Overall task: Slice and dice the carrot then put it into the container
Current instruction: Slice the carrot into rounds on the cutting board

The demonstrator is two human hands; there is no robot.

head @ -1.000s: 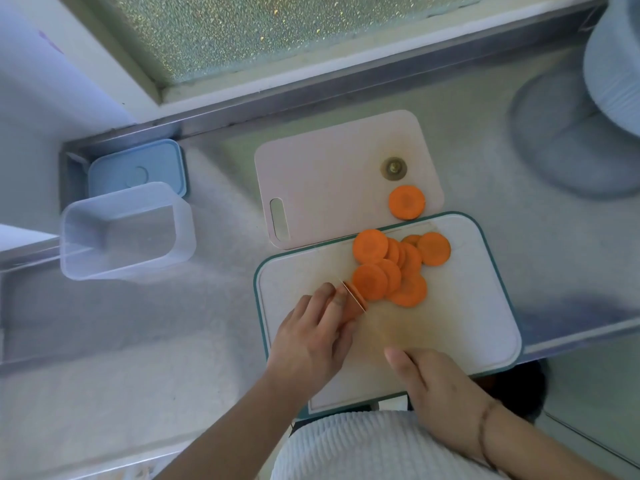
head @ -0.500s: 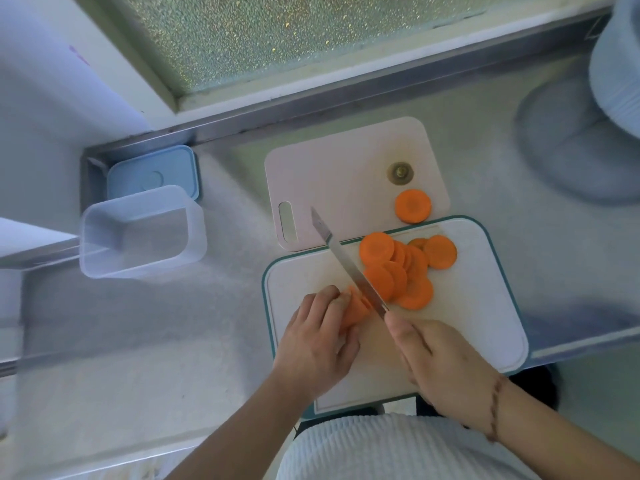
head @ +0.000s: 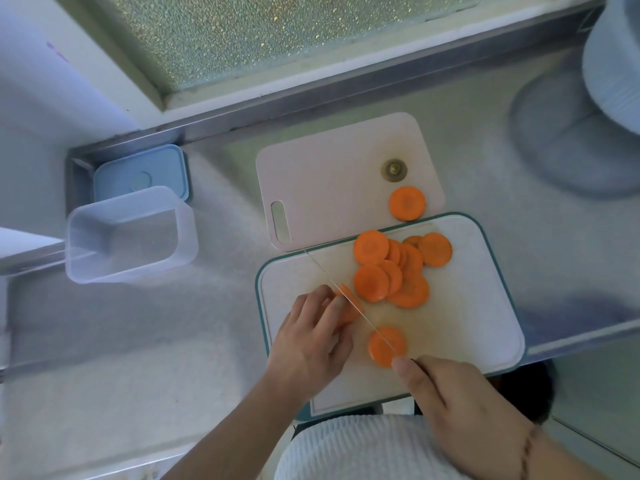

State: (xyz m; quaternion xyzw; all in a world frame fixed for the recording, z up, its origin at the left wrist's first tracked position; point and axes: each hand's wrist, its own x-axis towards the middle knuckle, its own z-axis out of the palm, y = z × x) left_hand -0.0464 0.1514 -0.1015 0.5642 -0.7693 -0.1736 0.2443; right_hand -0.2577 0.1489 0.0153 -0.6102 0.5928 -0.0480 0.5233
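My left hand [head: 313,336] holds the last short carrot piece [head: 347,308] down on the white, teal-rimmed cutting board [head: 485,306]. My right hand [head: 460,414] grips a knife whose thin blade [head: 343,292] stands edge-on against that piece. A fresh slice [head: 387,346] lies by the blade near my right fingertip. A pile of several round carrot slices [head: 391,268] sits at the board's far side. The clear empty container [head: 131,233] stands to the left on the counter.
A pink cutting board [head: 329,188] lies behind, carrying one carrot slice [head: 407,203] and the carrot's top end [head: 394,169]. A blue lid [head: 142,174] rests behind the container. A pale round appliance [head: 588,116] stands at the far right. A metal rail runs along the back.
The knife, lifted and tilted half a second ago, has come down upright through the carrot piece. One new slice now lies near my right hand.
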